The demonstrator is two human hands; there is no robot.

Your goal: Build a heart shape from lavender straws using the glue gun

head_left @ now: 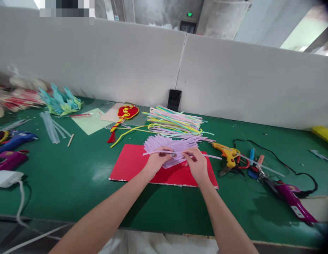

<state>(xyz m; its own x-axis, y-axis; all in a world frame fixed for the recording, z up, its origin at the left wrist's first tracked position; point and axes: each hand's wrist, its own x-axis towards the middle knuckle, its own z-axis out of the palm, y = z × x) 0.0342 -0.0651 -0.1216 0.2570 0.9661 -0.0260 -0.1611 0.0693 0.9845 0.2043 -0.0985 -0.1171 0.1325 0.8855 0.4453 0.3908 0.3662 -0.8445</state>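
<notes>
Between my two hands a pale purple pipe cleaner (211, 156) is stretched sideways. My left hand (161, 158) pinches it left of its middle, and my right hand (195, 160) pinches it a little further right. Just beneath lies a fan-like shape of purple pipe cleaners (164, 141), partly hidden by my fingers. It rests on a red board (129, 163) with a ragged white front edge. Behind it is a heap of pink, yellow, purple and mint pipe cleaners (175, 120).
A yellow glue gun (227, 153), pliers (226, 170) and a purple corded tool (292, 201) lie at right. A phone (174, 100) leans on the partition (113, 63). At left are glue sticks (50, 128), a turquoise ornament (60, 102) and a blue tool (16, 139). A red-yellow tasselled ornament (128, 112) lies behind.
</notes>
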